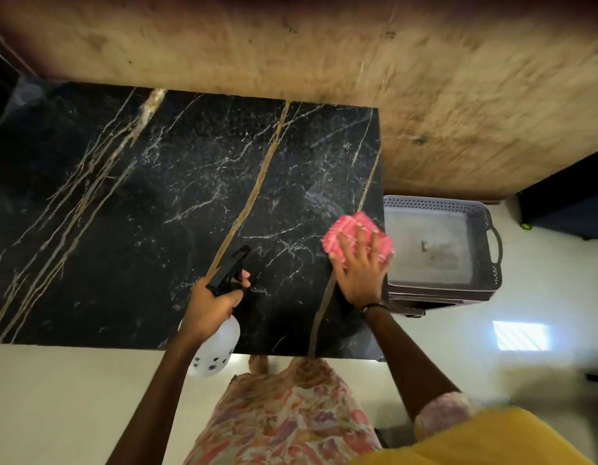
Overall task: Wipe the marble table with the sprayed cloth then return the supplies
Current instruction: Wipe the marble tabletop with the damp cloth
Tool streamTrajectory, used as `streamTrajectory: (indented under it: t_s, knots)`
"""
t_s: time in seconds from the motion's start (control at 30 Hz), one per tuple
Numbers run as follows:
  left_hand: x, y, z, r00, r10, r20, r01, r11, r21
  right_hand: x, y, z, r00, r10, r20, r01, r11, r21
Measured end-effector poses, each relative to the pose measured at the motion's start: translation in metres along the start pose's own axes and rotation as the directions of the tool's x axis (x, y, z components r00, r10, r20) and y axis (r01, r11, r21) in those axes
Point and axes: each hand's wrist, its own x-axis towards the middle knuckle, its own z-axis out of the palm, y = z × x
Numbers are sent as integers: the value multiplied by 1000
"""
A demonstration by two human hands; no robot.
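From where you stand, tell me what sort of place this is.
Probably a room in a home: a black marble table against a tan wall, pale glossy floor, and a grey plastic basket beside the table.

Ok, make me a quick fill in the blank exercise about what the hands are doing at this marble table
1. The right hand presses a ____ cloth flat on the marble table.
2. The left hand grips a spray ____ with a black trigger head.
3. The grey basket stands off the table's ____ edge.

Missing words: pink; bottle; right
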Motion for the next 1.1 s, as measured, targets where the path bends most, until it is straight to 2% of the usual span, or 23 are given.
streamTrajectory:
  t_s: [0.1, 0.17, 0.27, 0.33, 0.4, 0.47, 0.53, 0.6, 0.67, 0.77, 0.83, 0.9, 0.97, 1.1]
  knots:
    - [14, 14, 18, 1000, 25, 4, -25, 999, 26, -2, -33, 9, 969, -249, -6, 249, 968, -34]
    - [22, 23, 29, 999, 48, 4, -48, 997, 56, -19, -33, 11, 903, -427, 55, 429, 902, -52]
    - [37, 38, 44, 998, 68, 1, -68, 996, 56, -30, 10, 4, 840, -535, 89, 542, 836, -86]
    - [45, 46, 51, 998, 63, 3, -64, 997, 44, -17, 43, -4, 876, -480, 53, 483, 871, -91]
    - [53, 54, 57, 998, 62, 7, -63, 997, 42, 15, 60, -11, 937, -347, 25, 348, 935, -71]
    - [61, 62, 62, 998, 64, 10, -65, 997, 37, 55, 55, -16, 975, -221, -6, 221, 974, -45]
    - [68, 70, 67, 997, 77, 25, -78, 996, 45, 93, 32, -18, 986, -162, -33, 162, 987, -7]
    - [76, 76, 72, 996, 83, 34, -84, 996, 43, 118, 3, -13, 984, -177, -22, 177, 984, -10]
    - [86, 81, 74, 995, 90, 32, -91, 995, 32, 120, -25, -7, 956, -293, 3, 293, 955, -44]
    - [101, 91, 79, 993, 110, 38, -111, 993, 43, 98, -29, -6, 845, -524, 104, 533, 840, -101]
    - [109, 96, 82, 992, 119, 32, -120, 992, 34, 92, -1, -9, 799, -593, 102, 601, 794, -91]
    - [119, 101, 84, 992, 121, 22, -122, 992, 44, 102, 32, -15, 833, -551, 57, 554, 828, -88]
    - [130, 103, 84, 991, 134, 21, -135, 988, 77, 126, 52, -21, 900, -436, 14, 436, 897, -74]
    - [148, 115, 87, 987, 158, 19, -160, 983, 91, 192, 25, -27, 972, -232, -46, 231, 972, -35]
